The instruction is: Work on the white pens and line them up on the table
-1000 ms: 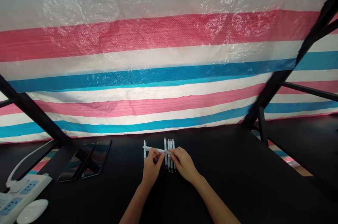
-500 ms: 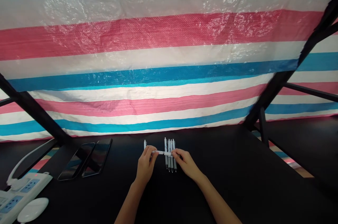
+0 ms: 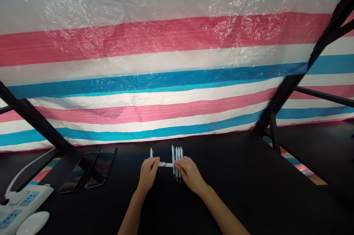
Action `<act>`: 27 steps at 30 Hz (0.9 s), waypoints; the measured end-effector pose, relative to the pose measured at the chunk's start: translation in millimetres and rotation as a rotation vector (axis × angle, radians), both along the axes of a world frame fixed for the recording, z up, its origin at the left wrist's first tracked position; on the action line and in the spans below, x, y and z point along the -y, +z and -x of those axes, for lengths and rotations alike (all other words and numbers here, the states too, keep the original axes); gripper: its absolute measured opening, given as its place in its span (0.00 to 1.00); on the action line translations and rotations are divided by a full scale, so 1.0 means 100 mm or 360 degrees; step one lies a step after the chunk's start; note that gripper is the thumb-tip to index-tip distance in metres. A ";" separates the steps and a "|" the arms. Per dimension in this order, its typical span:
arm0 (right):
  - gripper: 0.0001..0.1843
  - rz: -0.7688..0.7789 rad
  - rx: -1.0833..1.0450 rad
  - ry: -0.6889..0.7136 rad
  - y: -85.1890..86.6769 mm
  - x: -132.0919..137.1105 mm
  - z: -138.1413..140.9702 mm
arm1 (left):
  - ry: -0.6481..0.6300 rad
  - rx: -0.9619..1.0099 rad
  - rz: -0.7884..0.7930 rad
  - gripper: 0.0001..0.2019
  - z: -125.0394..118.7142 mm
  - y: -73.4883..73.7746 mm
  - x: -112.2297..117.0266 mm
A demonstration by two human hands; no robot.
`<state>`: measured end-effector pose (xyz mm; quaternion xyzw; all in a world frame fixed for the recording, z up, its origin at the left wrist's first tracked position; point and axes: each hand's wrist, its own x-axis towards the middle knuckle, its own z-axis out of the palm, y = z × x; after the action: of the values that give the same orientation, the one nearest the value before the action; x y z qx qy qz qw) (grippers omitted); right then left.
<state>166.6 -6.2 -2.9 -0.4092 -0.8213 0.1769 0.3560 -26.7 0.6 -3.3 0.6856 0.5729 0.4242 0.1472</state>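
L hand (image 3: pixel 148 175): clamped on one end of white pen (image 3: pixel 166 165).
R hand (image 3: pixel 190 174): clamped on opp. end; hands apart.
Handling: light, stiff, smooth; grip barrel ends.
Nearby: pen row (image 3: pixel 177 155), lone pen (image 3: pixel 151 152).

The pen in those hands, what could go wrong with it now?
The white pen lies crosswise between the hands, so if it slips it might drop onto the row of pens and knock them crooked. The right hand sits partly over that row and could shove it. The left hand is close to the lone pen, which might get bumped.
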 end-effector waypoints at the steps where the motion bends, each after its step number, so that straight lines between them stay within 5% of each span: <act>1: 0.16 -0.0010 0.0017 0.0021 0.01 0.01 0.02 | 0.0026 0.0064 0.0026 0.22 0.02 0.00 -0.01; 5: 0.14 0.0007 0.0054 0.0014 0.03 0.05 0.09 | 0.0119 0.0206 0.0070 0.22 0.12 0.01 -0.03; 13: 0.29 0.0065 0.0258 -0.0051 -0.08 0.00 0.02 | 0.0394 0.0101 0.0072 0.21 0.16 -0.04 -0.03; 27: 0.23 0.0238 0.0129 0.0037 -0.05 -0.12 -0.38 | 0.0308 0.0111 0.0025 0.21 0.06 -0.11 -0.06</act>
<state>204.4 5.9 -7.5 -0.4318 -0.8242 0.2251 0.2890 -32.5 6.4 -14.7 0.6107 0.6344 0.4556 0.1306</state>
